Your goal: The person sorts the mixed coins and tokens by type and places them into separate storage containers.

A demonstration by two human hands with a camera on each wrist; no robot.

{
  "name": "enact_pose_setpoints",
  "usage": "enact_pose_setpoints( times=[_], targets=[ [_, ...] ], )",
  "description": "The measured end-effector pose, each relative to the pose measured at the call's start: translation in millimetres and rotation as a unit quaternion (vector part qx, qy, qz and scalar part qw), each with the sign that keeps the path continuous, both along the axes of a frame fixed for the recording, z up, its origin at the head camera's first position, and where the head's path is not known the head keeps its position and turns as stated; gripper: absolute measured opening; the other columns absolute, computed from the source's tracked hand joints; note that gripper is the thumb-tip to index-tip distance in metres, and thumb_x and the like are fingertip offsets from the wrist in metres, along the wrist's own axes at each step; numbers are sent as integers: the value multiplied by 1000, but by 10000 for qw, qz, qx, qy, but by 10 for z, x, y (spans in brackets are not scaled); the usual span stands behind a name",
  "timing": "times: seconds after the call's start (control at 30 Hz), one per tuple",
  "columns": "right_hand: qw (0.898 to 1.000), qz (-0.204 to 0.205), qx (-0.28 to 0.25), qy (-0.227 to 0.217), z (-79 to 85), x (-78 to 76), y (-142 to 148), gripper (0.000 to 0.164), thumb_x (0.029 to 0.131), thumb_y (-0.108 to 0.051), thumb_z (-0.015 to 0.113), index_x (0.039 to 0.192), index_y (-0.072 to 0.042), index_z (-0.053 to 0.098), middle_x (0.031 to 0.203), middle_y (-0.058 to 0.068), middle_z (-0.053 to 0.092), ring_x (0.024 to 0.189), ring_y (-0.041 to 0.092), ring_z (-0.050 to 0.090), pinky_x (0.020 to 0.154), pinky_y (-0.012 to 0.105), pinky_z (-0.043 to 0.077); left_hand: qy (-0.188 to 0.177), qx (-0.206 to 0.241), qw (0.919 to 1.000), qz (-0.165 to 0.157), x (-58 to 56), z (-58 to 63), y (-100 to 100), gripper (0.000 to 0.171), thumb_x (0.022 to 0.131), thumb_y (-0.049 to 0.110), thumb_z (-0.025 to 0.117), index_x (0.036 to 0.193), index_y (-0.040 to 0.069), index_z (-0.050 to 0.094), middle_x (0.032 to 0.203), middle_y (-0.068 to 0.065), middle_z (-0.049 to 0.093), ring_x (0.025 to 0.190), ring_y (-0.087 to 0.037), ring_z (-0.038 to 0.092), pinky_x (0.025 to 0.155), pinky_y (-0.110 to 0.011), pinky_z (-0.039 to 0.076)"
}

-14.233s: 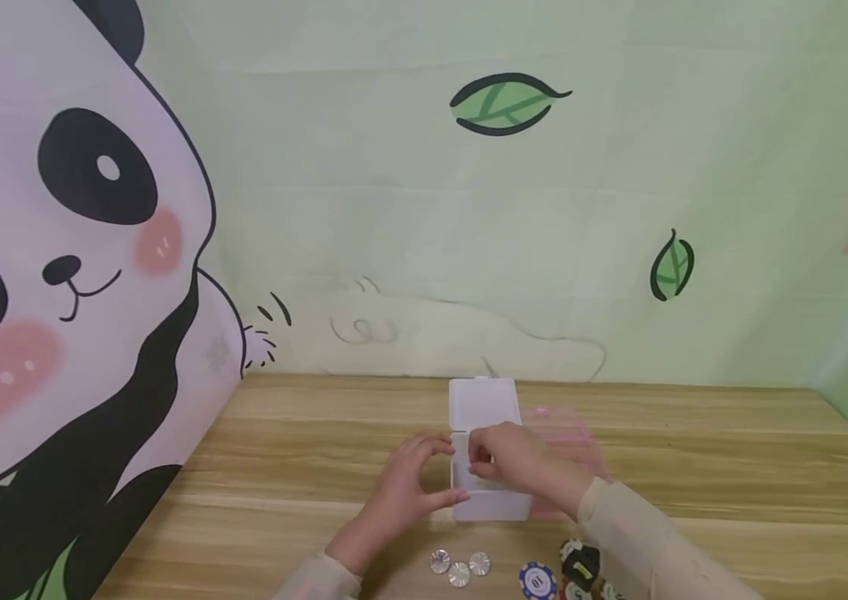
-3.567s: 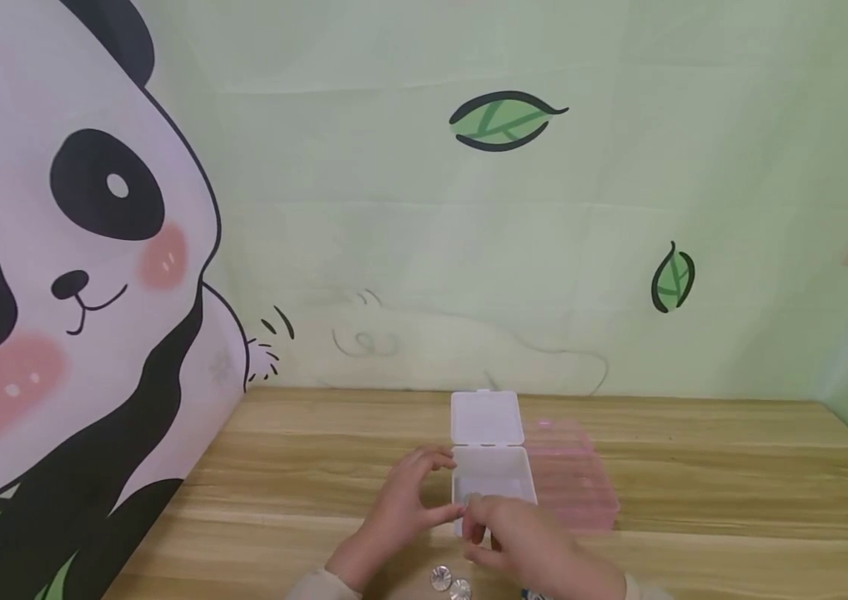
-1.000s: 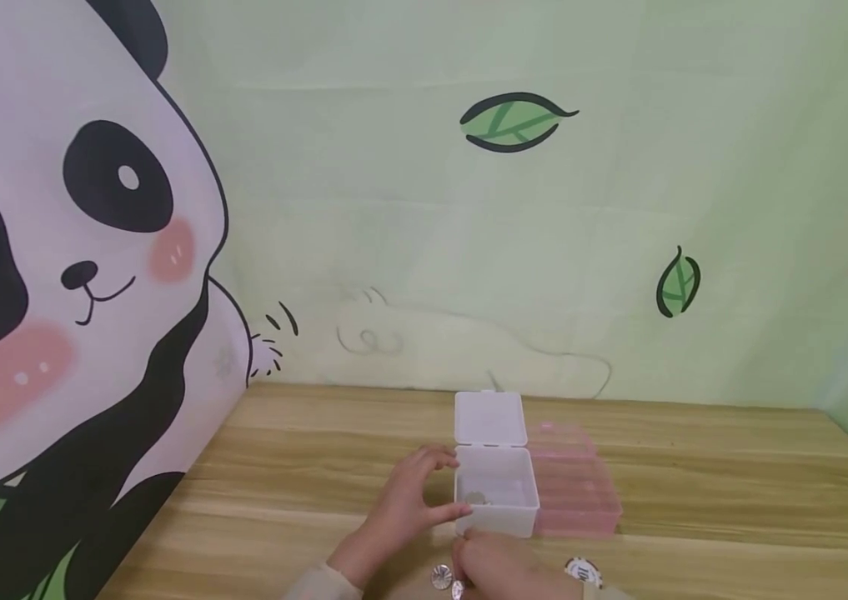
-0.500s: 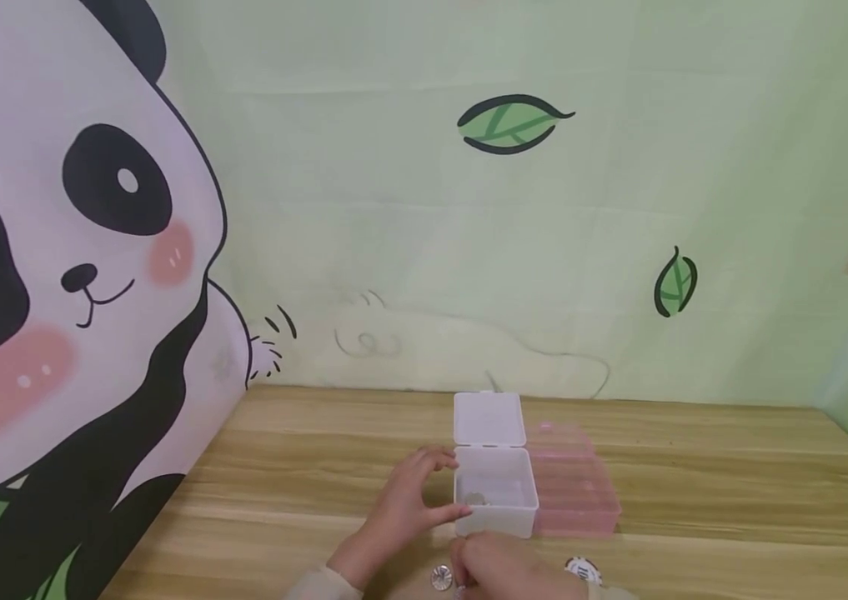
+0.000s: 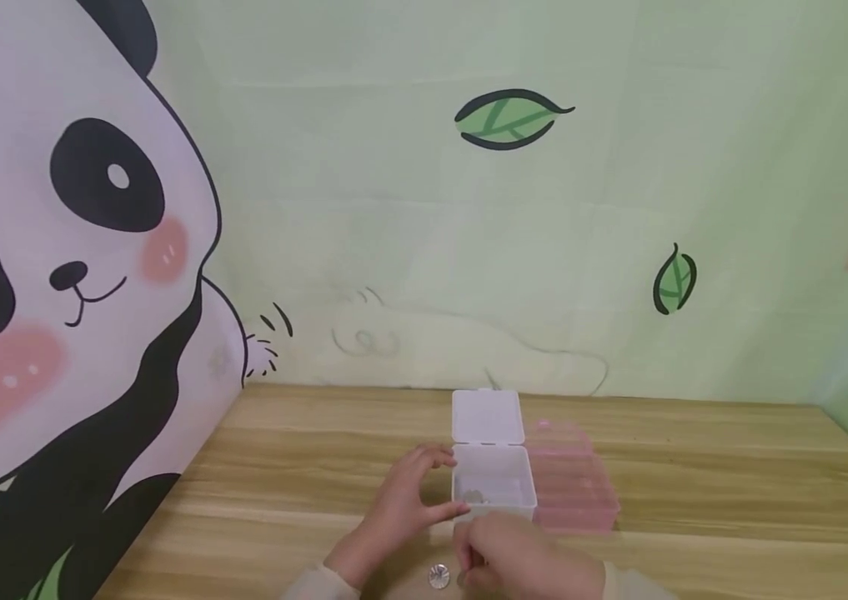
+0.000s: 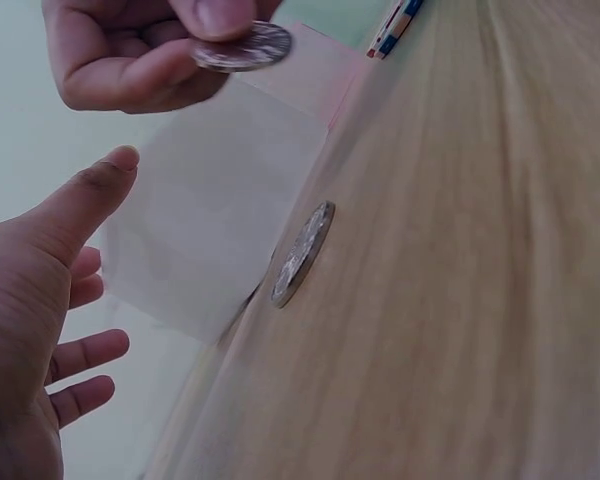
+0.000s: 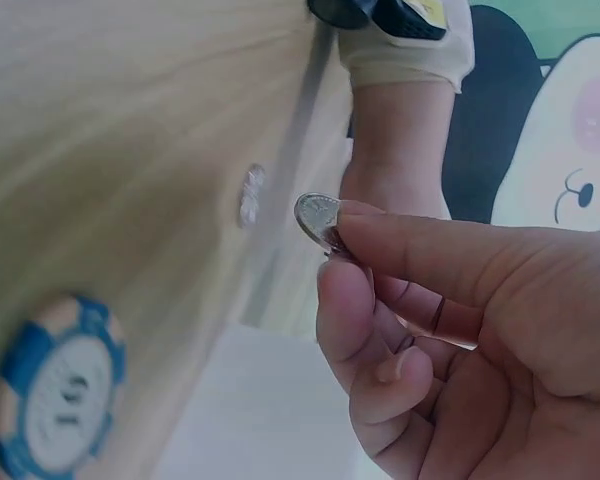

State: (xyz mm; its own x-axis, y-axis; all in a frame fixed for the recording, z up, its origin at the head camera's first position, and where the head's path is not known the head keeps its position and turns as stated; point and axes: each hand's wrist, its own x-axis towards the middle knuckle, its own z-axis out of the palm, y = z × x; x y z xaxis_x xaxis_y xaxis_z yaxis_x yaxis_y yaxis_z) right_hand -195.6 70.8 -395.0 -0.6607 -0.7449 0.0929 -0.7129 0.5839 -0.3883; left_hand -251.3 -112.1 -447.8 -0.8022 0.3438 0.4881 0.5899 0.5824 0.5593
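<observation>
A small white plastic box (image 5: 532,483) stands on the table with its hinged lid (image 5: 487,417) tipped back. Inside, near the front left corner, lies a silvery coin (image 5: 474,497); whether others lie with it cannot be told. My left hand (image 5: 403,504) is at the box's left side, thumb by the front edge and fingers spread and loosely bent. In front of the box my right hand (image 5: 517,550) pinches a silver coin (image 7: 317,214) between thumb and fingertips, clear of the tabletop. One more coin (image 5: 439,576) lies flat on the wood between my wrists.
A translucent pink box (image 5: 581,496) stands right beside the white one. In the right wrist view, a blue-and-white poker chip (image 7: 65,400) lies on the table. Behind the table hangs a green backdrop (image 5: 393,208) with a large panda print.
Over the last second my right hand has pinched a coin off the table and raised it toward the box. My left hand has stayed put. Earlier, three coins lay in front.
</observation>
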Motion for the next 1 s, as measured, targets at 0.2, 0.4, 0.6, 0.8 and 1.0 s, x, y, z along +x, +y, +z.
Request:
enact_pose_setpoints(
  times=[0.2,0.4,0.6,0.8,1.0],
  targets=[
    [9997,-207,131,21,135,-66,34,20,77,-17,77,71,-19,58,62,-14,54,57,-6,41,54,12,38,-100,-52,9999,39,12,5,-4,48,73,27,82,113,13,60,128,-2,61,123,-23,54,104,-47,43],
    [9995,-216,30,-238,249,-128,47,21,78,-15,77,74,-18,56,64,-14,54,59,-5,43,56,14,40,-136,-89,9999,30,24,18,-25,49,74,27,82,115,13,60,128,-3,61,125,-24,53,105,-48,42],
    [9991,-124,-50,-401,317,-197,59,21,79,-15,76,74,-17,56,65,-13,57,60,-5,44,57,14,41,-99,-91,9999,7,21,22,-29,48,74,27,82,114,13,60,128,-3,61,124,-23,53,104,-47,43],
    [9987,-36,-127,-498,374,-273,103,19,81,-17,75,76,-16,57,67,-12,58,61,-6,45,56,15,42,-177,-30,9998,-8,14,36,-18,51,73,32,82,115,13,60,129,-3,60,125,-24,53,105,-49,42],
    [9935,-245,-210,-1093,433,-344,159,17,84,-19,72,78,-17,56,67,-10,55,58,-1,48,53,17,42,-371,-64,9993,28,24,21,-24,52,74,38,80,116,14,60,132,-2,59,127,-24,51,106,-52,40]
  ],
)
